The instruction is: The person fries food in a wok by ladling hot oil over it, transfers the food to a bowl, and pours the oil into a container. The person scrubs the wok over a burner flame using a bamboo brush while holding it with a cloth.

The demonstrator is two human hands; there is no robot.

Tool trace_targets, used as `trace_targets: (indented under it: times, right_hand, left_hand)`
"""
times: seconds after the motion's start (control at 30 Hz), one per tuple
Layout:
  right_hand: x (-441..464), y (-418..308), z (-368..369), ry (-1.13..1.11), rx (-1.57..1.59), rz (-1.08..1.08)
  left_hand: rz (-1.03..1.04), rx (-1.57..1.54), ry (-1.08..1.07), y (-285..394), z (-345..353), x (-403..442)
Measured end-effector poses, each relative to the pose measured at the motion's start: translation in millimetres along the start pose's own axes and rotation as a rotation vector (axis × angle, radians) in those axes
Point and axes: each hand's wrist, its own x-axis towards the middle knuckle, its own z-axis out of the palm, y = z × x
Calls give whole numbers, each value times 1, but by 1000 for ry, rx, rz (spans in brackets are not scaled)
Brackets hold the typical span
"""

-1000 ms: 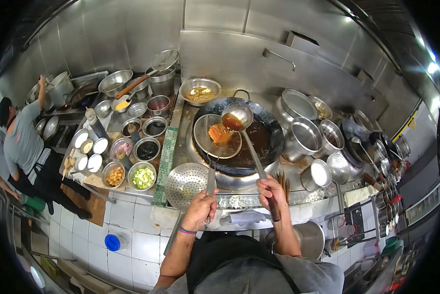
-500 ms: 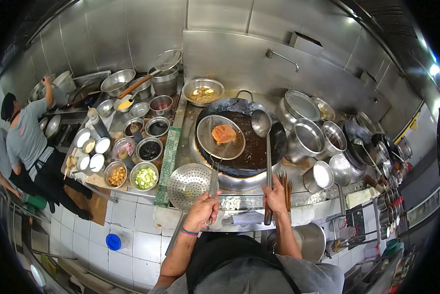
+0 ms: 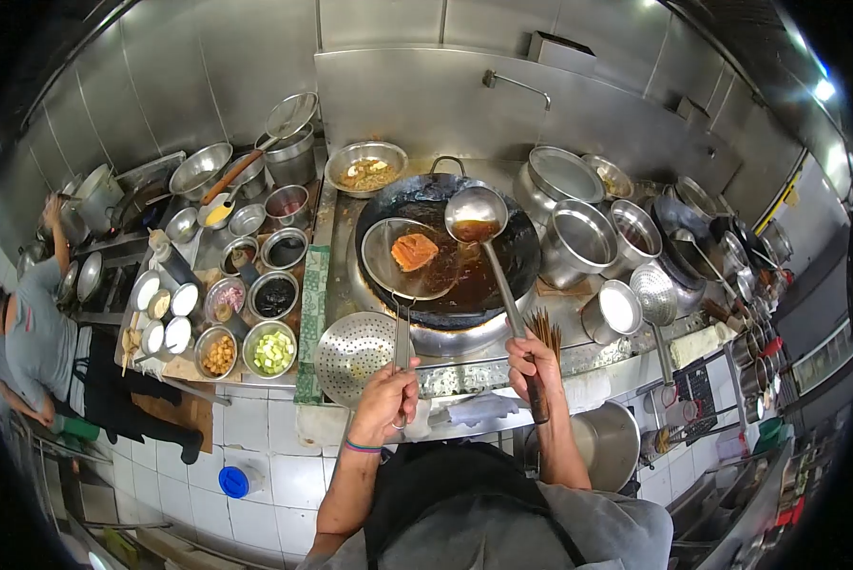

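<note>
My left hand (image 3: 387,397) is closed around the handle of a round fine-mesh strainer (image 3: 379,256). An orange-brown piece of food (image 3: 414,252) lies in the strainer, which is over the left part of a large dark wok (image 3: 521,256) with brown liquid in it. My right hand (image 3: 535,369) grips the long handle of a metal ladle (image 3: 476,211). The ladle's bowl holds some brown liquid and is above the wok, to the right of the food. Beneath the strainer's handle rests a perforated skimmer (image 3: 355,356).
Bowls of ingredients, such as chopped green pieces (image 3: 272,352), crowd the left counter. A bowl of yellowish food (image 3: 367,171) sits behind the wok. Metal pots (image 3: 579,242) and a perforated ladle (image 3: 652,293) stand right. A co-worker (image 3: 41,342) is at far left.
The ladle dipped into the wok, and now its bowl is raised and tilted beside the strainer with liquid in it. The camera view has shifted. The co-worker leans further left.
</note>
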Motion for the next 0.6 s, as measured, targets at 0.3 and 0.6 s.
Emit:
trace_targets:
  times: [0.3,0.6]
  right_hand:
    - [14,8,6,-25,-263,5]
    - [-1,3,10,255,-968,-283]
  left_hand:
    - [-27,-16,-10,1,3,3]
    - [-161,-260,-173,41,-21,0]
